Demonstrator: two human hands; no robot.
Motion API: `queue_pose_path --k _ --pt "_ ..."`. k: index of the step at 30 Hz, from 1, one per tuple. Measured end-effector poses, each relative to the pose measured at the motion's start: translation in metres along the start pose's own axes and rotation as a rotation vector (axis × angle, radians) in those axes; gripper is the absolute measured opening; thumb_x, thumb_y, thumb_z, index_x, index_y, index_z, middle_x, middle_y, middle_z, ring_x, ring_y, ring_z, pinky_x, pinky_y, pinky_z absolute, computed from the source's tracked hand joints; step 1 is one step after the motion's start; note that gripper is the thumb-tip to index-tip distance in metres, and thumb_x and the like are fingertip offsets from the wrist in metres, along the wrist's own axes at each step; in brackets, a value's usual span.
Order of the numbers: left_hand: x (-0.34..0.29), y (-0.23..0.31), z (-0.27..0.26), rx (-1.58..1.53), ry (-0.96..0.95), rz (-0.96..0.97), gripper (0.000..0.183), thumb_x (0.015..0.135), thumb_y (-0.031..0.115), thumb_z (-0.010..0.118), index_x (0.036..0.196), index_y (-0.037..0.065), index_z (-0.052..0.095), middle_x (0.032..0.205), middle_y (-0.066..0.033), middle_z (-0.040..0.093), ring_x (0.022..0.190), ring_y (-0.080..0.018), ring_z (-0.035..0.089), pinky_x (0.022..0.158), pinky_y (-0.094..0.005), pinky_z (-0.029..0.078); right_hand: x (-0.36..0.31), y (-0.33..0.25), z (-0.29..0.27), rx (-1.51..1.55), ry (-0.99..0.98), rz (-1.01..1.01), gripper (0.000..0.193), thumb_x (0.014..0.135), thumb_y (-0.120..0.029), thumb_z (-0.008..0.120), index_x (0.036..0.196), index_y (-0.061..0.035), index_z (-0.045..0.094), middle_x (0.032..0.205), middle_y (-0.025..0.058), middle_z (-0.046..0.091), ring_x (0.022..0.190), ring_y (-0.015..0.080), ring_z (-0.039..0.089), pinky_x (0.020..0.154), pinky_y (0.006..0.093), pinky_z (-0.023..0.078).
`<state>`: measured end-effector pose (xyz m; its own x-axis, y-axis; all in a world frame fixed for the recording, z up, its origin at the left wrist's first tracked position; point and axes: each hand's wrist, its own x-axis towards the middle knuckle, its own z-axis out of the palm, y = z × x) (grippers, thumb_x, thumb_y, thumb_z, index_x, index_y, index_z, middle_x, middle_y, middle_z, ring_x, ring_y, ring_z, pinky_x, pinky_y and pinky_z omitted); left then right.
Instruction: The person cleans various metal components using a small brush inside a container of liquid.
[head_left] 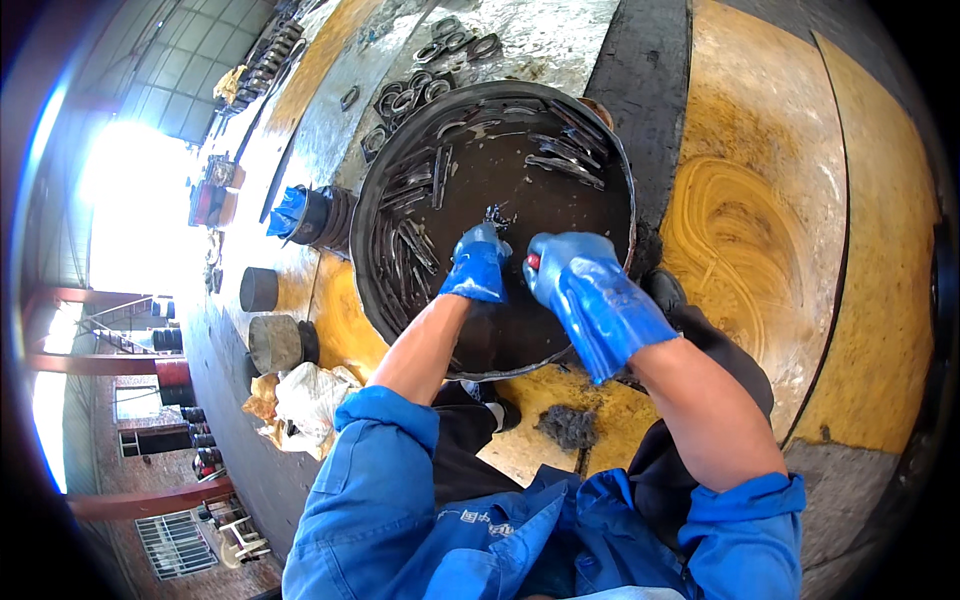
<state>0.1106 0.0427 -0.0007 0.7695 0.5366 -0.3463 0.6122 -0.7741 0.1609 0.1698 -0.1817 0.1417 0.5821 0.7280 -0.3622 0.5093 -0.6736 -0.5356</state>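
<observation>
A wide round black tub (362, 290) of dark liquid stands before me. My left hand (478, 262), in a blue rubber glove, is over its middle with the fingers drawn together. At its fingertips is a small dark wet thing (497, 216), too unclear to name. My right hand (580, 280), gloved alike, is closed around a red-handled tool (533, 262); only the handle's end shows, and its working part is hidden. Inside the tub, dark flat metal parts (412, 250) lean along the left wall, and more metal parts (568, 158) lie at the far right.
Dark ring-shaped parts (400, 100) lie on the floor beyond the tub. To its left stand a dark bucket with blue cloth (300, 213), a grey cylinder (274, 343) and plastic bags (312, 405). A dark fibrous clump (568, 427) is on the yellow-stained floor near my feet.
</observation>
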Motion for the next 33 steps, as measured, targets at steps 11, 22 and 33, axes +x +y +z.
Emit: queue_pose_path --k 11,22,33 --pt "-0.08 -0.003 -0.027 0.041 0.035 -0.171 0.051 0.082 0.044 0.076 0.114 0.005 0.072 0.113 -0.021 0.074 0.108 -0.0379 0.071 0.093 -0.0482 0.056 0.025 0.036 -0.001 0.26 0.079 0.021 0.037 0.093 -0.042 0.06 0.107 -0.012 0.076 0.107 0.0151 0.075 0.102 0.0373 0.071 0.09 0.0444 0.056" --pt "-0.13 -0.003 -0.007 0.247 0.063 -0.081 0.037 0.087 0.034 0.073 0.115 0.01 0.071 0.106 -0.016 0.076 0.101 -0.0352 0.074 0.084 -0.0485 0.059 0.036 0.003 0.056 0.273 -0.142 -0.077 0.022 0.089 -0.027 0.067 0.096 -0.0079 0.076 0.079 0.0085 0.07 0.074 0.0157 0.062 0.071 0.0355 0.05" --pt "-0.146 -0.012 0.002 0.207 0.22 0.139 0.044 0.083 0.036 0.078 0.12 0.016 0.069 0.123 -0.0125 0.07 0.112 -0.0322 0.069 0.094 -0.0454 0.055 0.02 0.013 0.021 0.367 -0.053 0.074 0.037 0.093 -0.039 0.072 0.11 -0.0062 0.075 0.083 0.0092 0.074 0.076 0.0177 0.069 0.072 0.0357 0.054"
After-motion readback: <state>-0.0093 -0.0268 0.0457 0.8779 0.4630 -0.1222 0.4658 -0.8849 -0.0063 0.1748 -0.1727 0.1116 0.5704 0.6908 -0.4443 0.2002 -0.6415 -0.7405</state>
